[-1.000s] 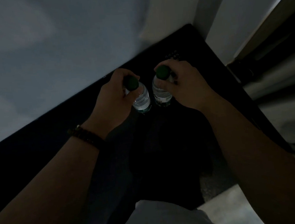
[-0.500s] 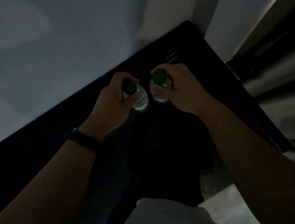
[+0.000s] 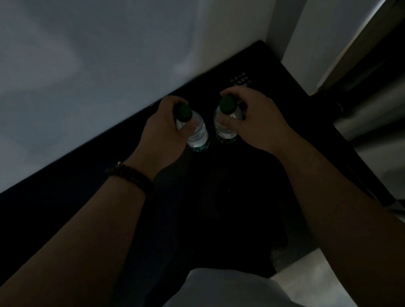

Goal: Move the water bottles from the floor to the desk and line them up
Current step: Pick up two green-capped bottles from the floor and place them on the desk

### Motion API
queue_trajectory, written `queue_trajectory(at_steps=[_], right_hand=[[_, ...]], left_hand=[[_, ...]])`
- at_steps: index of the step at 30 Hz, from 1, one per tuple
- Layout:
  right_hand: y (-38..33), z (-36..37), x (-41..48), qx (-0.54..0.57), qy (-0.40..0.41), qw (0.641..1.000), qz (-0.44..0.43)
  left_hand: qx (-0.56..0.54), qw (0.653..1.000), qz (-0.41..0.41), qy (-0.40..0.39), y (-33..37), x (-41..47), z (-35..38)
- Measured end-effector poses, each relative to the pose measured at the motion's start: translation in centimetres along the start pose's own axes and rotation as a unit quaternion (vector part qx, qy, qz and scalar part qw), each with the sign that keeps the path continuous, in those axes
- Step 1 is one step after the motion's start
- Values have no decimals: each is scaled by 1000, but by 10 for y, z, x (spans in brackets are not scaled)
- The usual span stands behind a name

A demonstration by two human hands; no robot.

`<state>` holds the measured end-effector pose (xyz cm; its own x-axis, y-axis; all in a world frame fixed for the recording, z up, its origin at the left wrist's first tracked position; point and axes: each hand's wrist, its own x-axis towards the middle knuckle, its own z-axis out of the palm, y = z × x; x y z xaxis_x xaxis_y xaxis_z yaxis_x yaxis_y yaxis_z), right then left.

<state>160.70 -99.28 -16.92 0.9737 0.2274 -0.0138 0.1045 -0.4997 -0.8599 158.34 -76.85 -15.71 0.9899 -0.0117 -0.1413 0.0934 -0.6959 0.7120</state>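
Note:
The scene is dim. Two small clear water bottles with dark green caps stand upright side by side on the black desk (image 3: 56, 213), close to the wall. My left hand (image 3: 163, 132) grips the left bottle (image 3: 196, 132) just under its cap. The right bottle (image 3: 226, 127) is held the same way near the neck by my right hand (image 3: 257, 120). A narrow gap separates the two bottles. Whether their bases touch the desk is hard to tell in the dark.
A pale wall (image 3: 93, 77) runs along the desk's far edge. White small print (image 3: 240, 80) marks the desk surface behind my right hand. The desk's right edge drops off beside grey curtain folds (image 3: 383, 119). Pale floor (image 3: 303, 283) shows bottom right.
Both hands have moved the bottles farther across the desk toward the wall, and the gap between the two bottles has widened slightly.

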Motion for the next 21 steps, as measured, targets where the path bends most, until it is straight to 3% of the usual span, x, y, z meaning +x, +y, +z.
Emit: queue_trajectory(at_steps=[8, 14, 18, 21], right_hand=[[-18, 3, -31, -37, 101, 994, -10], [-33, 15, -71, -29, 182, 981, 69], [-46, 47, -97, -25, 91, 989, 116], [-59, 78, -111, -28, 14, 994, 104]], left_hand=[[-11, 999, -25, 45, 5, -13, -9], [9, 998, -53, 30, -2, -61, -15], [18, 996, -85, 30, -18, -115, -22], [14, 996, -80, 39, -31, -157, -33]])
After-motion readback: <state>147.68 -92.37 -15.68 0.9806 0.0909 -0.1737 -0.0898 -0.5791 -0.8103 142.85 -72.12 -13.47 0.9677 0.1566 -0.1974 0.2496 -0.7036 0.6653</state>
